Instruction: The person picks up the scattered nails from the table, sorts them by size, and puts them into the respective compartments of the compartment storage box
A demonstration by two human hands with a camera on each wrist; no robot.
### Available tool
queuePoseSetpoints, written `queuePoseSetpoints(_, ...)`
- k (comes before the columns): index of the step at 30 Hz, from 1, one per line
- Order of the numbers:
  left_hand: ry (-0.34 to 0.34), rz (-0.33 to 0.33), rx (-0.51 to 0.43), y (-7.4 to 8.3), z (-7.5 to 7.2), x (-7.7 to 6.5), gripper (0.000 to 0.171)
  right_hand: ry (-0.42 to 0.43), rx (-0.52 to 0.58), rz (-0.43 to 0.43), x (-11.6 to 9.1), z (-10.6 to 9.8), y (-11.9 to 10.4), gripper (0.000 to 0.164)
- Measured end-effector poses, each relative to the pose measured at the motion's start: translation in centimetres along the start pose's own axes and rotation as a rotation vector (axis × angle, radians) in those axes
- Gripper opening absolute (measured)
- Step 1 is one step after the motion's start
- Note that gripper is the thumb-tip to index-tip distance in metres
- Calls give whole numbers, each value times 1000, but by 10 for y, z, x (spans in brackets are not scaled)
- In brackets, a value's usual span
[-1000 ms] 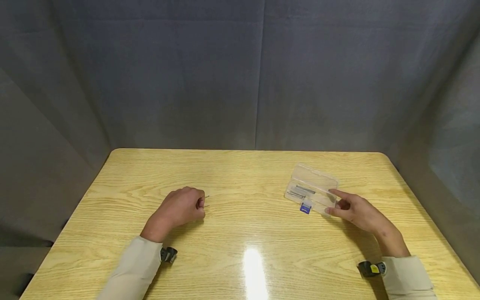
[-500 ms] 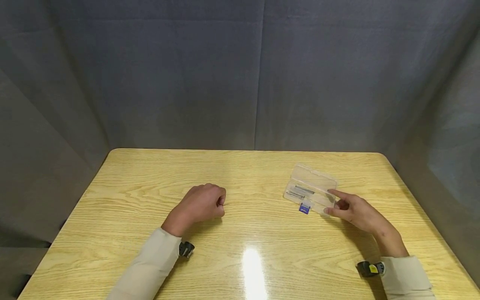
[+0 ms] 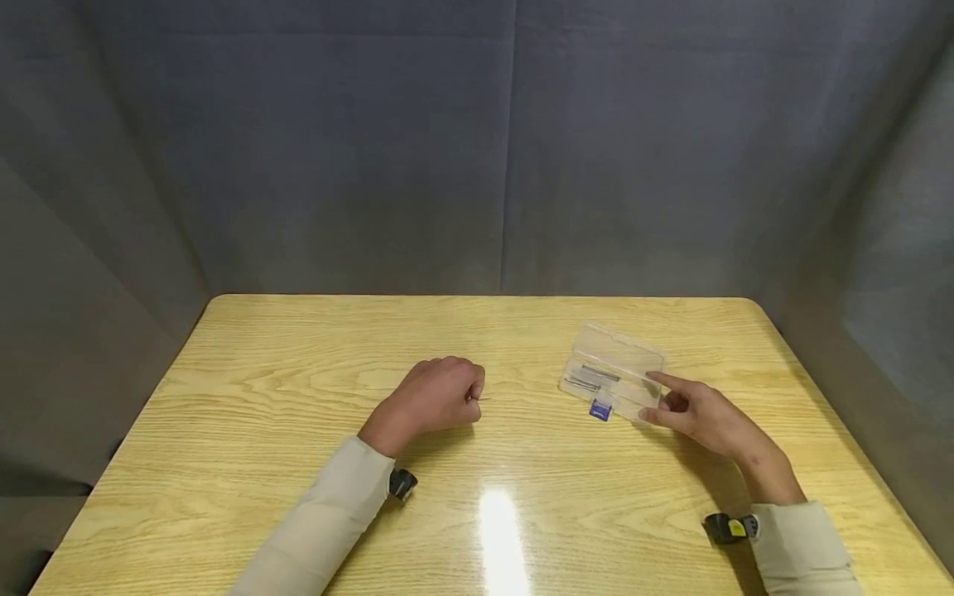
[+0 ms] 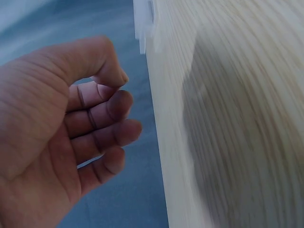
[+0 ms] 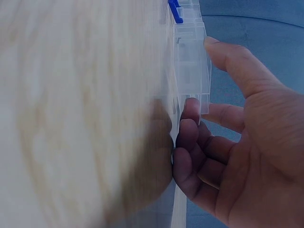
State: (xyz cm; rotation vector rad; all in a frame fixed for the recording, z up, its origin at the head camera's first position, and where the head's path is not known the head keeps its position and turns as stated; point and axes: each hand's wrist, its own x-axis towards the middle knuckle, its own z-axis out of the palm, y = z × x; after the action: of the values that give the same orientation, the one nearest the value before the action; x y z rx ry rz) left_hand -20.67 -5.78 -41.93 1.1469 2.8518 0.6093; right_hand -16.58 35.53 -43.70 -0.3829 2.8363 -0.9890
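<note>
My left hand is over the middle of the table with its thumb and index fingertip together. A thin metal nail pokes out from between these fingertips; most of it is hidden. To the right lies a clear plastic box with its lid up and a blue latch at the front. Inside are several thin grey metal nails, grouped toward the left end. My right hand holds the box's right end between thumb and index finger; its other fingers curl beside the table in the right wrist view.
The wooden table has rounded far corners. Dark grey cloth hangs behind it and along both sides. A bright light reflection lies on the tabletop near the front. Each wrist carries a small black camera.
My left hand has moved right across the table toward the box, the thin metal still poking from its fingertips. The right hand and the box have stayed in place.
</note>
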Motion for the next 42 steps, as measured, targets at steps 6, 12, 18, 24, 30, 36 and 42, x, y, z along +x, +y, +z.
queuePoseSetpoints(6,-16,17,-4,8,3,13,19,-3,7,-10,0,0,-2,74)
queuePoseSetpoints(12,-37,35,8,19,5,28,19,0,17,-14,-1,0,0,73)
queuePoseSetpoints(18,-76,62,17,33,8,47,22,3,19,-5,-1,0,1,74)
queuePoseSetpoints(24,-70,87,16,46,18,63,27,-3,30,-10,-1,1,1,73)
queuePoseSetpoints(30,-36,106,-2,55,27,73,27,-7,34,-9,0,0,-1,73)
queuePoseSetpoints(36,-41,119,2,63,32,86,18,-3,33,-10,0,-1,-1,73)
queuePoseSetpoints(42,-48,113,1,72,39,98,19,4,35,-14,0,0,2,72)
